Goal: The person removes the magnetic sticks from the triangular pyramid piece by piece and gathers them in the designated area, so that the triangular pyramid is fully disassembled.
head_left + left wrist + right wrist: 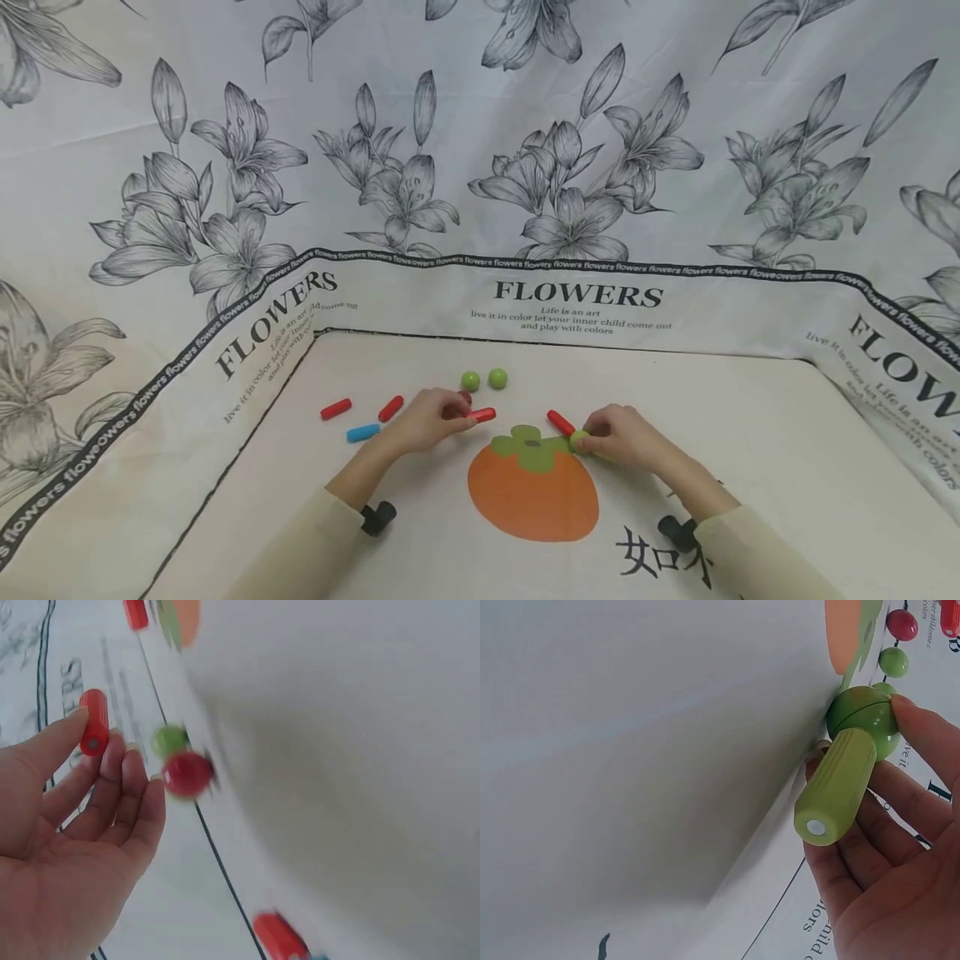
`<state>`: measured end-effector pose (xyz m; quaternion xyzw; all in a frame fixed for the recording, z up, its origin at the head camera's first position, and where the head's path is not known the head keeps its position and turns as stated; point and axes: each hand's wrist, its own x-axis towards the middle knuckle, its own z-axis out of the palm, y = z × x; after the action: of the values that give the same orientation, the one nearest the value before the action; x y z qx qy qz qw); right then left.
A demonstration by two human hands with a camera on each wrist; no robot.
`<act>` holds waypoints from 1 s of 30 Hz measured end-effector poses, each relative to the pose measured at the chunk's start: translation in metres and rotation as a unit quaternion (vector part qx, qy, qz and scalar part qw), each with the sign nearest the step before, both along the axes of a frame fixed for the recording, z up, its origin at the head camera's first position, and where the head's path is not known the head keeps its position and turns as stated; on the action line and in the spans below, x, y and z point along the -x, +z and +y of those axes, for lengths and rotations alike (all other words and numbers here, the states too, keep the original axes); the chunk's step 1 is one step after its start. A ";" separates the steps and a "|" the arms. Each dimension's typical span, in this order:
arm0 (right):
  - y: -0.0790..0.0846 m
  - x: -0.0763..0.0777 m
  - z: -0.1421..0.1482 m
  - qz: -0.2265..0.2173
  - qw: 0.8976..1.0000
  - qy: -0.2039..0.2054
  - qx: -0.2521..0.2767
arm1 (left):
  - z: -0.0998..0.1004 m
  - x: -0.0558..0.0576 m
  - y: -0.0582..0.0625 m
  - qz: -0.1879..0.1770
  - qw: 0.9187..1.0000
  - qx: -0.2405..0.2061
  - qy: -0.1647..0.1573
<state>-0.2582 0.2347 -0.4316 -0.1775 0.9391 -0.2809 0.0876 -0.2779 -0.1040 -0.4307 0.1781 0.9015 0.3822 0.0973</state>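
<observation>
My left hand pinches a short red ribbed stick between thumb and fingertips. A shiny red ball lies just beyond those fingers, largely covered by them in the head view. My right hand holds a green ball with its thumb and fingers. From that ball a light green ribbed stick sticks out, seemingly joined to it. Another red stick reaches up and left from the ball in the head view; whether it is joined to it I cannot tell.
Two green balls sit beyond my left hand. To the left lie two red sticks and a blue stick. The pale cloth bears a printed orange persimmon. Flower-printed fabric rises behind.
</observation>
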 end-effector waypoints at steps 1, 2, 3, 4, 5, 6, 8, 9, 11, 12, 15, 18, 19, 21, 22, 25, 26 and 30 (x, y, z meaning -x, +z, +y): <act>0.000 -0.001 0.000 -0.003 1.000 -0.003 0.000 | -0.008 0.001 0.001 0.006 1.000 -0.002 0.014; -0.001 -0.001 0.001 -0.002 1.000 -0.003 -0.001 | -0.016 0.003 0.001 0.013 1.000 -0.002 0.026; -0.001 -0.002 0.001 -0.001 1.000 -0.003 -0.001 | -0.025 0.005 0.002 0.020 0.999 -0.002 0.039; -0.001 -0.002 0.002 0.000 1.000 -0.002 0.000 | -0.033 0.009 0.003 0.025 0.998 0.000 0.052; -0.002 -0.002 0.003 0.002 1.000 -0.001 0.000 | -0.042 0.012 0.004 0.034 0.998 0.004 0.060; -0.002 -0.002 0.004 0.003 1.000 0.000 0.000 | -0.051 0.016 0.005 0.038 0.997 0.007 0.070; -0.002 -0.002 0.005 0.005 1.000 0.000 0.000 | -0.067 0.025 0.004 0.044 0.995 0.014 0.090; -0.002 -0.002 0.005 0.006 1.000 0.000 -0.001 | -0.074 0.029 0.003 0.043 0.994 0.018 0.099; -0.002 -0.001 0.005 0.006 1.000 0.001 -0.002 | -0.086 0.037 0.000 0.038 0.992 0.028 0.114; -0.001 -0.002 0.005 0.006 1.000 0.001 -0.002 | -0.091 0.041 -0.002 0.031 0.991 0.033 0.123; -0.001 -0.002 0.004 0.007 1.000 0.003 -0.003 | -0.099 0.047 -0.008 0.009 0.988 0.050 0.146; 0.000 -0.002 0.003 0.007 1.000 0.006 -0.002 | -0.100 0.049 -0.012 -0.020 0.983 0.064 0.171; 0.000 -0.002 0.003 0.004 1.000 0.004 -0.001 | -0.100 0.049 -0.012 -0.029 0.981 0.067 0.177; 0.000 -0.001 0.002 0.004 1.000 0.005 -0.001 | -0.099 0.050 -0.012 -0.043 0.978 0.075 0.187; 0.000 -0.001 0.002 0.003 1.000 0.005 0.000 | -0.098 0.050 -0.012 -0.046 0.978 0.078 0.190; 0.001 -0.001 0.002 0.002 1.000 0.009 0.003 | -0.097 0.052 -0.011 -0.049 0.977 0.088 0.190; 0.001 -0.001 0.002 0.004 1.000 0.013 0.004 | -0.096 0.052 -0.011 -0.050 0.976 0.092 0.190; 0.003 -0.001 0.003 0.004 0.999 0.030 0.012 | -0.096 0.053 -0.011 -0.048 0.975 0.108 0.189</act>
<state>-0.2568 0.2373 -0.4288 -0.2080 0.9302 -0.2889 0.0897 -0.3308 -0.2001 -0.4418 -0.0260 0.9489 0.3027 0.0851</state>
